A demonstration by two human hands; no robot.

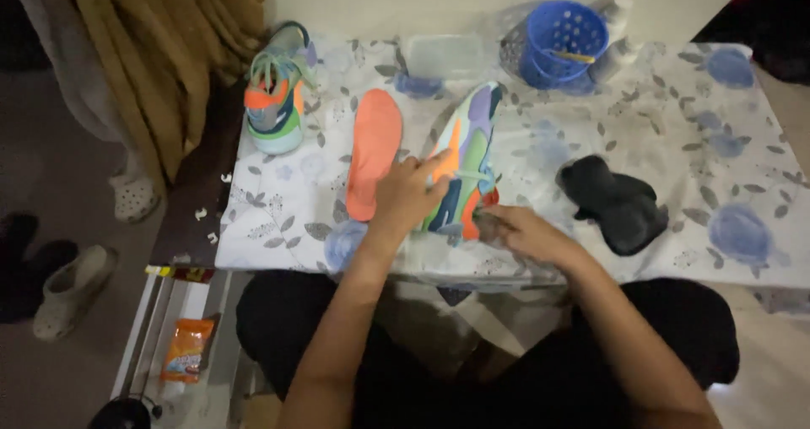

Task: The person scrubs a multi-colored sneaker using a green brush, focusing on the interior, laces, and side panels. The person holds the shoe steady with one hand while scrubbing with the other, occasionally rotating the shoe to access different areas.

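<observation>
The worktop point(675, 142) had a white cloth with blue flowers on it. A colourful shoe point(462, 155) lay on its side in the middle, near the front edge. The left hand point(409, 194) was closed on the side of this shoe and held it down. The right hand point(519, 229) was pinched on the shoe's back end, close to the red part. The two hands were near each other but did not touch.

An orange insole point(374, 152) lay flat just beside the shoe, on its left. A second shoe point(277, 91) stood at the far left corner. A black cloth point(616, 201) sat in a lump to the right, a little apart from the right hand.

At the back stood a blue basket point(561, 41) with holes in it. Something thin and yellow was inside it. A clear box point(445, 55) sat next to it, and I could not tell what was in it.

On the floor on the left lay pale slippers point(72, 281) and an orange packet point(187, 349).
</observation>
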